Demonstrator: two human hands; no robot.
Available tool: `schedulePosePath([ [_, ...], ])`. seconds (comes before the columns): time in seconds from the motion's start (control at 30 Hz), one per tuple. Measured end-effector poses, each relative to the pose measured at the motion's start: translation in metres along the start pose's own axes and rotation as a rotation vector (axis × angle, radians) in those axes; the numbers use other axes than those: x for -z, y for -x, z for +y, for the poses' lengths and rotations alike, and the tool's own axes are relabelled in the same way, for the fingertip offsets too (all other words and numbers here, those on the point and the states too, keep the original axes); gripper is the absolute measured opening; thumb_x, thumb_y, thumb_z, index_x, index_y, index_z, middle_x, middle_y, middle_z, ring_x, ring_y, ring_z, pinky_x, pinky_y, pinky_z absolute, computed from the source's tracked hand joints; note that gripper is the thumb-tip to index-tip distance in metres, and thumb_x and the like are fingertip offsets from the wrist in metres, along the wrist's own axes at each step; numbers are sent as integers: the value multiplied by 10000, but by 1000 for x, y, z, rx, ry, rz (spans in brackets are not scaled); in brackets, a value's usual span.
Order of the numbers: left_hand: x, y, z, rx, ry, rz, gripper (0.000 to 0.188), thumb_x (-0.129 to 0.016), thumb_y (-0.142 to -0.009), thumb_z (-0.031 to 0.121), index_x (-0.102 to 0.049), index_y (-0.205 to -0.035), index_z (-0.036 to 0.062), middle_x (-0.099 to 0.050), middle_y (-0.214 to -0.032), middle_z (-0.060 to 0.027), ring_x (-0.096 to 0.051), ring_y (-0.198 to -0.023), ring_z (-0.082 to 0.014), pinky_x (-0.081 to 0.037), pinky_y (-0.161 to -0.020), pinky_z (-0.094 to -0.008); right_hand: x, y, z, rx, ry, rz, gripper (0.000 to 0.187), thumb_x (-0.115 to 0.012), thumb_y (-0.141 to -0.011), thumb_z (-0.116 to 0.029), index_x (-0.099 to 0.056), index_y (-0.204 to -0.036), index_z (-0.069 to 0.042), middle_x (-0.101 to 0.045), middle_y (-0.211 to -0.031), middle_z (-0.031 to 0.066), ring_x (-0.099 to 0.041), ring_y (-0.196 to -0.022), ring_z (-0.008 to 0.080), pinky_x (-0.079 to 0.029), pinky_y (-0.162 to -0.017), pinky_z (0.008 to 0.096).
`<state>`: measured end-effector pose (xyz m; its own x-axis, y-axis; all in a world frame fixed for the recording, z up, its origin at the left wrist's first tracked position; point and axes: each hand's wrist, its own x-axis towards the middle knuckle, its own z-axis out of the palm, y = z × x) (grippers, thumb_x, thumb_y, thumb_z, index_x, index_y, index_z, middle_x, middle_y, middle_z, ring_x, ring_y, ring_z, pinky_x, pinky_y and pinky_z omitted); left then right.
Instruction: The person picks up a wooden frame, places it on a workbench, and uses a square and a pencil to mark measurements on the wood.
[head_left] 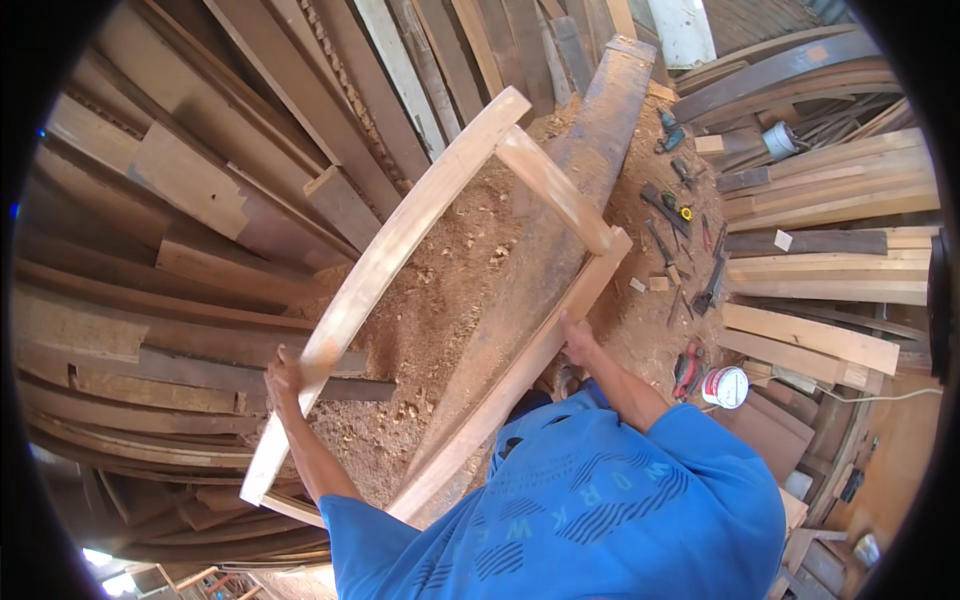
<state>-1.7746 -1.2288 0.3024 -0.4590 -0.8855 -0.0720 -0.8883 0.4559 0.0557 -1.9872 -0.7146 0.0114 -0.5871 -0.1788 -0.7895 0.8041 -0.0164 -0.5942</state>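
A large rectangular wooden frame (pixel 395 232) of pale planed boards is tilted in front of me, with a crosspiece (pixel 556 190) joining its two long rails at the far end. My left hand (pixel 284 378) is closed on the outer side of the left rail, near its lower part. On the right rail (pixel 522 378), my right hand (pixel 577 340) grips the edge around its upper half; some of its fingers are hidden by the wood. Below the frame lies a long, worn plank bench (pixel 590 130), dusted with shavings. The near end of the frame is partly hidden by my body.
Stacked boards (pixel 215 190) crowd the left side, and more timber (pixel 825 275) lies at right. Sawdust covers the ground (pixel 430 310). Scattered on the right are a green power drill (pixel 671 132), a tape measure (pixel 686 213), a red tool (pixel 689 369) and a white bucket (pixel 726 387).
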Motion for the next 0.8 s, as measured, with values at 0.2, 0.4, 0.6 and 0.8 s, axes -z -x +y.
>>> schedulePosePath([
  [0.2,-98,3,-6,37,55,-160,647,-293,-975,509,-653,-1117,-9,-606,-1089,-324,-548,-1068,-510,-420,-939,-549,-5,-11,-22,117,49,233,374,-585,-934,-211,-525,-1208,37,-628,-1115,149,-628,-970,257,-524,-815,401],
  [0.4,-171,-2,-40,-56,153,-304,592,-272,-977,520,-579,-1265,102,-586,-1188,-285,-517,-1119,-509,-404,-968,-545,-14,-4,-23,143,288,420,411,-616,-884,-201,-508,-1190,52,-639,-1090,192,-644,-971,274,-522,-821,374],
  [0.6,-209,17,-10,87,196,-493,657,-275,-973,550,-519,-1333,58,-498,-1323,-288,-437,-1252,-469,-348,-1058,-491,8,9,-39,179,265,404,401,-633,-881,-192,-507,-1183,39,-639,-1078,181,-636,-954,257,-517,-816,374],
  [0.8,-248,37,-2,82,182,-375,635,-262,-969,555,-591,-1257,94,-592,-1189,-281,-522,-1143,-485,-398,-993,-518,43,-10,-45,216,210,385,446,-651,-893,-244,-497,-1223,12,-636,-1067,129,-627,-908,215,-532,-781,374],
])
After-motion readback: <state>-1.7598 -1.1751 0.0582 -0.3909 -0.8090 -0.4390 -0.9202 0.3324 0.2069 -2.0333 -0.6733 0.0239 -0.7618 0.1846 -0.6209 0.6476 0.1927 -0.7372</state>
